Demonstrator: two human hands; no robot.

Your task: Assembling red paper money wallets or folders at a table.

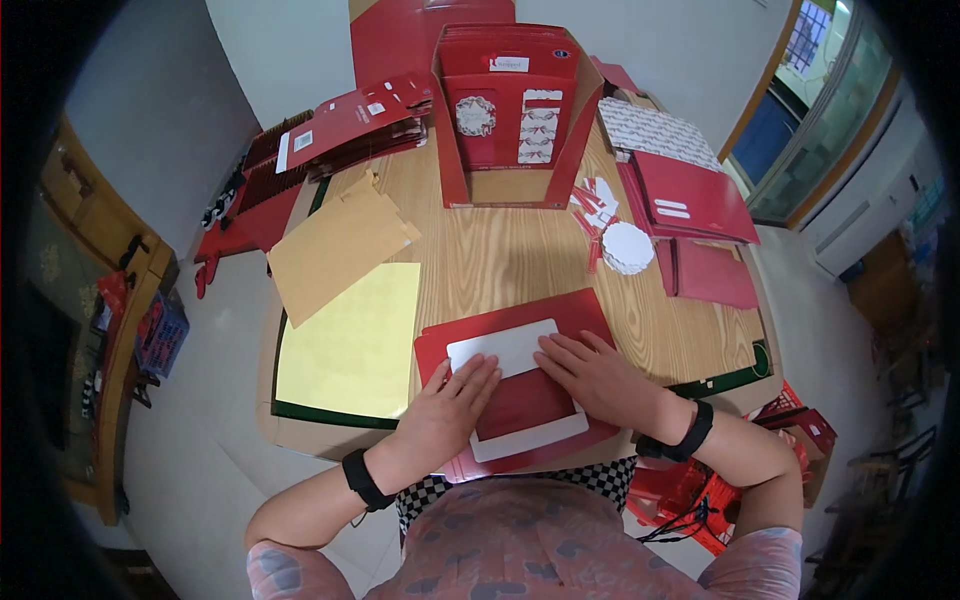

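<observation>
both palms down flat on a red card sheet (pixel 520 400) at the near edge of the wooden table (pixel 500 250), right in front of the torso. left hand (pixel 452 398) spread, fingers extended, pressing on the left part of the sheet and onto the edge of its white-bordered panel (pixel 505 347); not gripping anything, just weight on top. right hand (pixel 597 372) same: open, flat, fingertips on the panel's upper right corner. looks like pressing to flatten or hold a fold, judging from the splayed fingers and both wrists low. black bands on both wrists.

sheet slightly rotated, overhanging the table's near edge a bit, so pinned by hands rather than resting square.

around it, laid out within reach:
- yellow sheet (pixel 350 345) just left of the red sheet, flat on the table
- tan cardboard piece (pixel 335 250) above it, overlapping its top edge
- open red display box (pixel 515 110) upright at the far side, holding packaged cards with white round and ribbon patterns
- stack of red folded cards (pixel 345 125) far left, fanned
- pile of white round scalloped pieces (pixel 628 248) right of centre, small red-and-white tags (pixel 595 205) just beyond it
- red folders (pixel 690 205) and a patterned sheet (pixel 655 132) at far right

red crate (pixel 690 495) on the floor, lower right, partly hidden by the right forearm.
</observation>
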